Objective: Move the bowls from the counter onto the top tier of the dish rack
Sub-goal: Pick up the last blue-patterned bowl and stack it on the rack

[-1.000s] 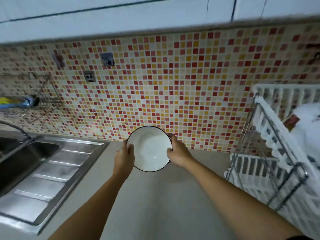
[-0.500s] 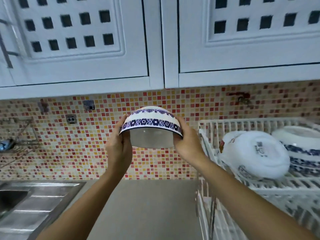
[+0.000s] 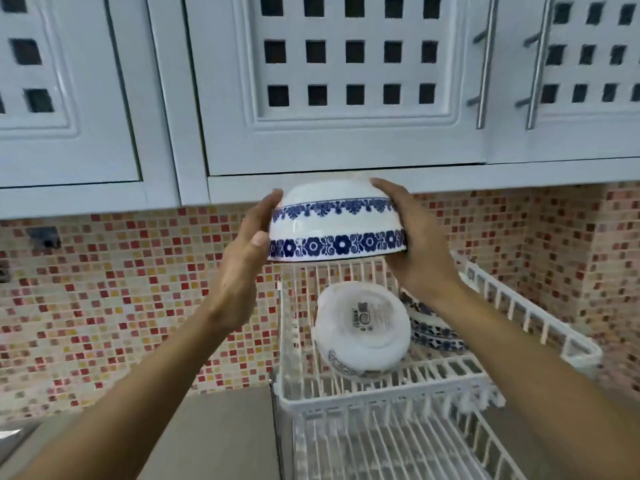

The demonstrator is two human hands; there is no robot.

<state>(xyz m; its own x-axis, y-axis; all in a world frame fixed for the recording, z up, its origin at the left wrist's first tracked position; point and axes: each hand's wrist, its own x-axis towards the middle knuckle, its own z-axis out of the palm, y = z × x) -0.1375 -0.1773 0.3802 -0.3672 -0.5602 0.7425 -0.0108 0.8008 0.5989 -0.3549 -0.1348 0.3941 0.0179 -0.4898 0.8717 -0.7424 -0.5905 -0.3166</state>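
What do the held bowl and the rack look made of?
Bowl: probably glazed ceramic or melamine, glossy white with printed blue floral bands and a highlight on its side. Rack: matte white slats, thick and moulded, likely plastic, possibly coated wire.

White cabinet doors point(image 3: 346, 81) with square cutouts overhead, metal bar handles point(image 3: 485, 60) at right. Red-orange mosaic backsplash point(image 3: 104, 306) below. Sink edge point(image 3: 14, 438) lower left.

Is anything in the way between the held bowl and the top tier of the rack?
Partly. Both hands, left and right, hold the upturned bowl above the top tier. Two upturned bowls fill its rear; the front strip looks free.
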